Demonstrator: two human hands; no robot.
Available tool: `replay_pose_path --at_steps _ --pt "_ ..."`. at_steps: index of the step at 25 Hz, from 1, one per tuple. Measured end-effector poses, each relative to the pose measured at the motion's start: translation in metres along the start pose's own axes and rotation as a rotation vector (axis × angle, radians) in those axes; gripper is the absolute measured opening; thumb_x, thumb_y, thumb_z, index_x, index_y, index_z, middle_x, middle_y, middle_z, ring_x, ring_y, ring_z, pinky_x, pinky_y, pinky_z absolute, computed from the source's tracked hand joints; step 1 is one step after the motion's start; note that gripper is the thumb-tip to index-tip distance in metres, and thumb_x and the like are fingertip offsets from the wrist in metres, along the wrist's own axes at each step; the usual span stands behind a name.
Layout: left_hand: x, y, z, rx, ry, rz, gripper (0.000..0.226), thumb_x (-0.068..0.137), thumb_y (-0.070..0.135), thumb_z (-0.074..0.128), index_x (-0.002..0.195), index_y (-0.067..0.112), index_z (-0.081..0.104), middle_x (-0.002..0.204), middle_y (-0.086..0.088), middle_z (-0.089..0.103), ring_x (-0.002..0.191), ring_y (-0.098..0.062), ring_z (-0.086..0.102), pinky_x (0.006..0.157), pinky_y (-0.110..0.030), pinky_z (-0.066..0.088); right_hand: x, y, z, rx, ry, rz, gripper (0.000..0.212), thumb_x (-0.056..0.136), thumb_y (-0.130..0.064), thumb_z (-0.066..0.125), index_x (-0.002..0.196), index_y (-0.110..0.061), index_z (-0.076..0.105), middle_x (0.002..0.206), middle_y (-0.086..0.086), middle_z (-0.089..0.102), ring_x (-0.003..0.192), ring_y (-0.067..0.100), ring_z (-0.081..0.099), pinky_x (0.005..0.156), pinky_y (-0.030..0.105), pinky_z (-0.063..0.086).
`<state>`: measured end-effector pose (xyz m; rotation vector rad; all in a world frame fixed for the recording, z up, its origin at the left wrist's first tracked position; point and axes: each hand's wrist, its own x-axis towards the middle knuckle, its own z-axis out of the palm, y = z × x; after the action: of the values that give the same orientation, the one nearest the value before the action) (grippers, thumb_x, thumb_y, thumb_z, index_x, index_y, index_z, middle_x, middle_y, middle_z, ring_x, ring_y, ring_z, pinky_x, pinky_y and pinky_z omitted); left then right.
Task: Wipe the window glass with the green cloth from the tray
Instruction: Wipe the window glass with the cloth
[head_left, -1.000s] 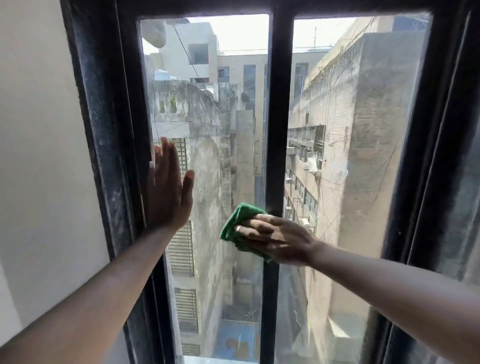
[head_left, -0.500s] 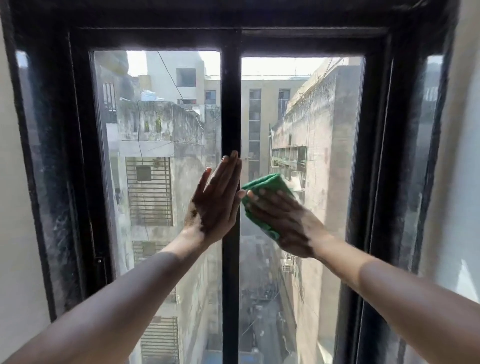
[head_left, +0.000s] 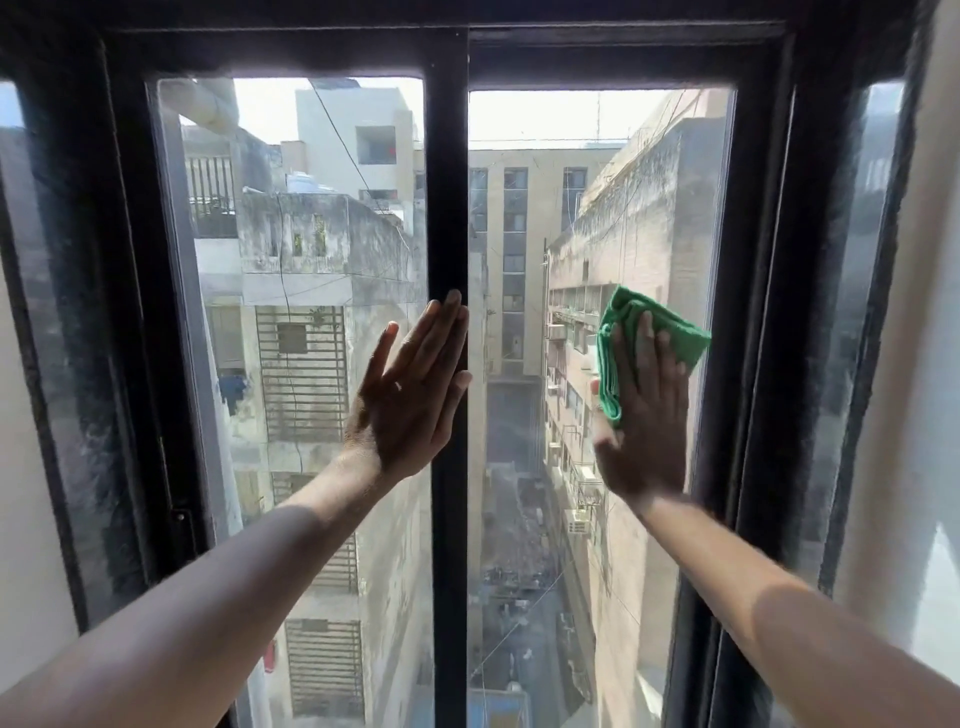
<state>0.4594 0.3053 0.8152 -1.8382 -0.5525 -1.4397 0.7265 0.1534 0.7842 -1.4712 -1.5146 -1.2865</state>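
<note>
Since half a second ago, the right hand (head_left: 641, 415) has carried the green cloth (head_left: 644, 345) away from the centre bar (head_left: 449, 208) and across the right pane (head_left: 597, 519), so that the cloth now sits near that pane's right edge. Its fingers point upward rather than leftward as they did earlier. The left hand (head_left: 410, 395) is in much the same place, against the centre bar at about the same height.

Right hand: fingers straight and close together, laid flat over the cloth and pressing it against the glass. Cloth is bunched, showing above and to both sides of the fingers, with a folded edge hanging down on the thumb side. No curl of the fingers around the cloth is visible. The hand is somewhat blurred.

Left hand: open, fingers straight and slightly fanned, palm toward the window. It lies over the right edge of the left pane (head_left: 311, 364), with the fingertips reaching onto the centre bar. It holds nothing.

Both forearms are bare and reach in from the lower corners of the view.

Window: a dark frame (head_left: 145, 312) with two tall panes divided by the upright centre bar. The frame surface on both sides looks dull and mottled. A small fitting sits on the left frame member at about the level of the left forearm.

Through the glass: weathered concrete buildings (head_left: 322, 249), a narrow lane far below, and a pale sky above.
</note>
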Motion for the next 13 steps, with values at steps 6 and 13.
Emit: replay_pose_path --at_steps 6,13 --pt "0.002 -0.01 -0.008 0.029 -0.027 0.054 0.067 0.12 0.031 0.042 0.183 0.017 0.022 0.193 0.002 0.016 0.178 -0.015 0.026 0.145 -0.04 0.007 -0.04 0.012 0.009 -0.151 -0.254 -0.723 0.08 0.105 -0.02 0.047 0.178 -0.029 0.015 0.188 -0.004 0.01 0.174 0.017 0.009 0.14 0.044 0.016" --pt "0.001 -0.01 -0.003 0.035 0.009 0.047 0.067 0.119 0.032 0.043 0.183 0.019 0.024 0.193 0.004 0.017 0.179 -0.009 0.02 0.143 -0.04 0.008 -0.005 -0.053 0.022 -0.051 -0.203 -0.442 0.088 0.097 -0.019 0.063 0.176 -0.029 0.025 0.187 -0.002 0.013 0.174 0.021 0.009 0.143 0.046 0.002"
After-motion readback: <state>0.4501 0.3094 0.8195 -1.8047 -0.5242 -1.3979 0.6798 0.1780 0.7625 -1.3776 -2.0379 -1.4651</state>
